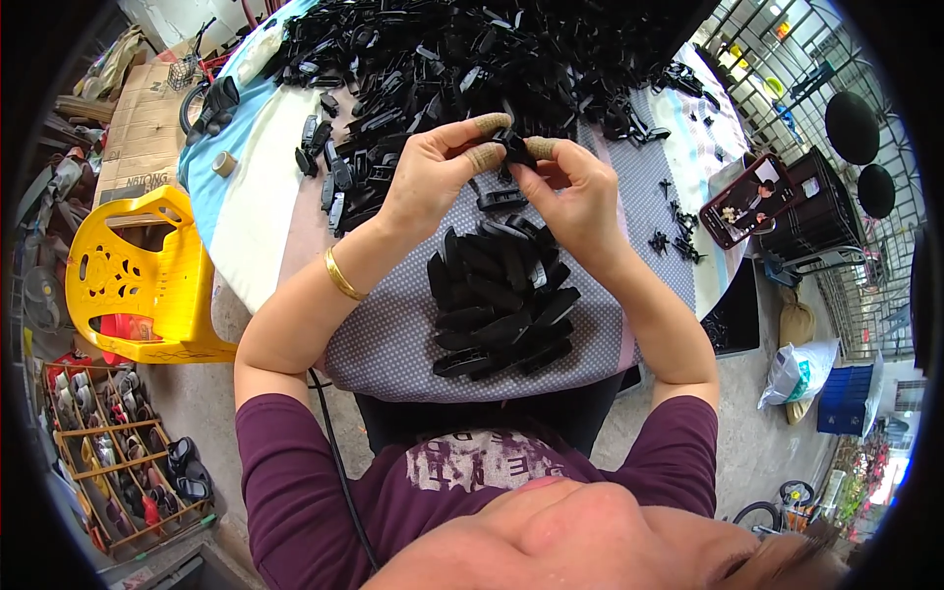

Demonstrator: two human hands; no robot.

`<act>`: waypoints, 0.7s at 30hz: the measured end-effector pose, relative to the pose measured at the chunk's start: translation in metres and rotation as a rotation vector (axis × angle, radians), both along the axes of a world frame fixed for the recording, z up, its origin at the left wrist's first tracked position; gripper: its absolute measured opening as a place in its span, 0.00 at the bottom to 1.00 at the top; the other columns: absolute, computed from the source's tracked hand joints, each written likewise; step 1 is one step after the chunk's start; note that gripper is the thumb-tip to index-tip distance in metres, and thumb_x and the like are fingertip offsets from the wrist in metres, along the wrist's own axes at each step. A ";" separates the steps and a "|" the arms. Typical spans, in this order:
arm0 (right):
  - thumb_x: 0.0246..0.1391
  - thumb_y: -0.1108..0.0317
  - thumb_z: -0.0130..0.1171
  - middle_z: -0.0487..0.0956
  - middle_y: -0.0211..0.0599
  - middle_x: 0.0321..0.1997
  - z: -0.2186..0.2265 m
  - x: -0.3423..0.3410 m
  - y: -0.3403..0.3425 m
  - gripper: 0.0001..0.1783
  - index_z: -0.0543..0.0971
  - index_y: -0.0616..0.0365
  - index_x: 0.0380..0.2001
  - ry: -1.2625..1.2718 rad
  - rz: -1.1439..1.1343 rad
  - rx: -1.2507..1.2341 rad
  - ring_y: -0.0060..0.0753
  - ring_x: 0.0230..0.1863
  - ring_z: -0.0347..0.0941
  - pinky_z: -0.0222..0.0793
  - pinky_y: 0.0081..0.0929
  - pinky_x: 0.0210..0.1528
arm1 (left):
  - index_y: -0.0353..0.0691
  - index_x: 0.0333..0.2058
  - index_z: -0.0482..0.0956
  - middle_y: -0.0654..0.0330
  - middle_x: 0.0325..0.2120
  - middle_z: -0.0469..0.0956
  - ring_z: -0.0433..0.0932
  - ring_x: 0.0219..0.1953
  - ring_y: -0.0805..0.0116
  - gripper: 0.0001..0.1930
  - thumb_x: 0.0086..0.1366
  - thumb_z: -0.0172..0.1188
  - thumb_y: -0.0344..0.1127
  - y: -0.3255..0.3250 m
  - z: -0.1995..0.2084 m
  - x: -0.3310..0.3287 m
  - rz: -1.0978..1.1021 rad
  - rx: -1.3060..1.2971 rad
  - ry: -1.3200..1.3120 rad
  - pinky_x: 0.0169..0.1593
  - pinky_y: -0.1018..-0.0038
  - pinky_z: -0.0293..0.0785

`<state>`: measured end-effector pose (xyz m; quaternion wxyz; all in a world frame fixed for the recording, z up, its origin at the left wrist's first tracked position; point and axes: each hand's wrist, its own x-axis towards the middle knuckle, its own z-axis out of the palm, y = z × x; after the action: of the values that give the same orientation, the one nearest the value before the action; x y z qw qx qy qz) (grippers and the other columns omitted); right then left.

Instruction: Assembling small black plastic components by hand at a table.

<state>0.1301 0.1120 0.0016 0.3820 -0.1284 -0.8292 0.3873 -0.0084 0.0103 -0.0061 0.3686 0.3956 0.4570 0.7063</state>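
Note:
Above the middle of the cloth-covered table (369,339), both my hands meet at a small black plastic part (515,147). My left hand (428,177) pinches it from the left between taped thumb and fingertip. From the right, my right hand (582,197) grips the same part between thumb and index finger; its exact shape is partly hidden by the fingers. Just below lies another black plastic piece (501,200). Between my forearms sits a small pile of long black plastic pieces (501,305). A large heap of similar black parts (423,74) covers the far side.
Tiny black pieces (678,234) lie scattered on the table's right, near a propped phone (749,202). At the left edge stands a tan tape roll (224,163). A yellow plastic chair (147,346) touches the left side; a shoe rack (108,433) stands lower left.

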 end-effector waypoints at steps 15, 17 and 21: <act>0.47 0.68 0.62 0.76 0.31 0.19 -0.004 0.004 0.003 0.10 0.78 0.64 0.29 -0.220 0.217 -0.053 0.15 0.22 0.69 0.65 0.16 0.26 | 0.30 0.39 0.78 0.57 0.33 0.79 0.77 0.35 0.75 0.12 0.55 0.57 0.20 -0.007 0.019 0.006 -0.081 0.005 0.174 0.43 0.81 0.74; 0.47 0.68 0.61 0.75 0.32 0.18 -0.007 0.004 0.001 0.09 0.78 0.64 0.30 -0.180 0.126 0.158 0.14 0.21 0.69 0.64 0.16 0.24 | 0.30 0.39 0.78 0.57 0.33 0.79 0.77 0.35 0.74 0.12 0.55 0.57 0.20 -0.008 0.017 0.006 -0.058 -0.002 0.169 0.43 0.81 0.74; 0.47 0.68 0.61 0.76 0.32 0.19 -0.007 0.000 0.002 0.10 0.78 0.65 0.31 -0.195 0.161 0.072 0.14 0.22 0.69 0.65 0.16 0.25 | 0.31 0.39 0.78 0.57 0.33 0.79 0.77 0.35 0.74 0.11 0.56 0.57 0.21 -0.007 0.015 0.004 -0.050 0.004 0.124 0.43 0.81 0.74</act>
<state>0.1300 0.1141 -0.0057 0.2717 -0.0847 -0.8835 0.3722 -0.0048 0.0032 0.0087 0.3567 0.4505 0.4674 0.6718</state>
